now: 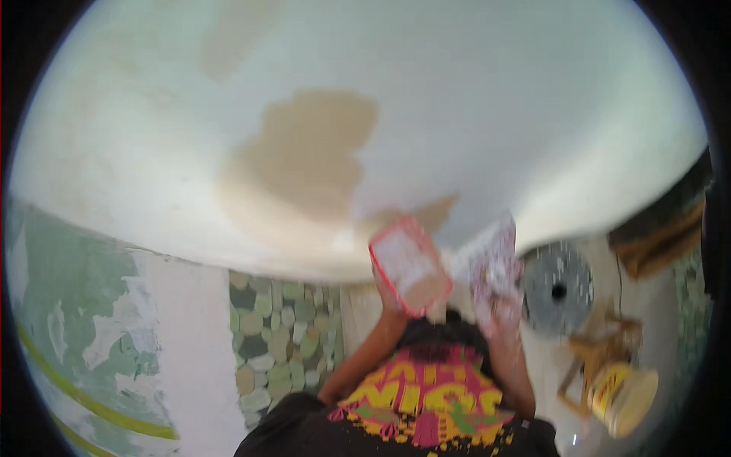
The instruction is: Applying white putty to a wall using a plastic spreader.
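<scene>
My left hand [387, 291] holds up a red-rimmed rectangular tray [397, 263]. White paste coats its inside, with a beige lump at the near end. The tray hides most of those fingers. My right hand [504, 311], smeared whitish, is closed round a flat, pointed piece [495, 247] caked in white; blur keeps me from telling its kind. Beyond both hands spreads a large white surface [487, 91]. It carries a broad beige damp-looking patch [312, 152] and a smaller pointed beige patch [434, 213] just past the tray.
At right, a yellow-and-white bucket [620, 400] sits by a wooden stool [601, 343]. A grey speckled disc [557, 289] with a dark centre lies farther off. Brown boards [659, 244] are at far right. Pebble-patterned panel [285, 327] and green, white-patched wall [76, 282] stand left.
</scene>
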Demonstrator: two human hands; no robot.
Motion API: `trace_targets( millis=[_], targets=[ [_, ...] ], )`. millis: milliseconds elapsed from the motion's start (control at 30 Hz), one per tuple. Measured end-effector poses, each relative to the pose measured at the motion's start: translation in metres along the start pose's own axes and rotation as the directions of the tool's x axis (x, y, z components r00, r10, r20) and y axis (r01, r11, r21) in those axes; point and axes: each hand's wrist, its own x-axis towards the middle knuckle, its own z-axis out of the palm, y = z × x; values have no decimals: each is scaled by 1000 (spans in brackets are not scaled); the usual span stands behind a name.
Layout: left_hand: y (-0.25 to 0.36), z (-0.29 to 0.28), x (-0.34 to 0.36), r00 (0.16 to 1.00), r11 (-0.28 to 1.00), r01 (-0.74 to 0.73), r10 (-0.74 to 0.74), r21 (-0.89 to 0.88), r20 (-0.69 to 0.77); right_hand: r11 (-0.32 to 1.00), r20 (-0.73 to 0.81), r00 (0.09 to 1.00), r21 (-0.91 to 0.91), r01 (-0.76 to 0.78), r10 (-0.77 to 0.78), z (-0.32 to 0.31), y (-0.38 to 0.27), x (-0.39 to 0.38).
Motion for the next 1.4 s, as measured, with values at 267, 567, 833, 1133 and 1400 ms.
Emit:
trace_targets(
  millis=[267,567,833,1133,1400],
  targets=[
    [12,-60,-43,790,899,332,-430,-284,-437,996,113,994,86,-1,-9,92,25,32],
    [44,-88,-44,762,783,360,-560,-506,-325,863,517,741,-10,505,-428,188,-4,79],
    [97,-162,-77,766,771,367,-568,-521,-300,-759,971,-226,90,644,-77,335,-16,99],
    [129,-201,-105,710,748,474,-637,-465,-300,-968,991,55,104,228,119,345,-59,126],
    [144,-251,-97,715,732,508,-653,-454,-252,-994,996,94,-3,107,7,353,-28,89]
  ],
)
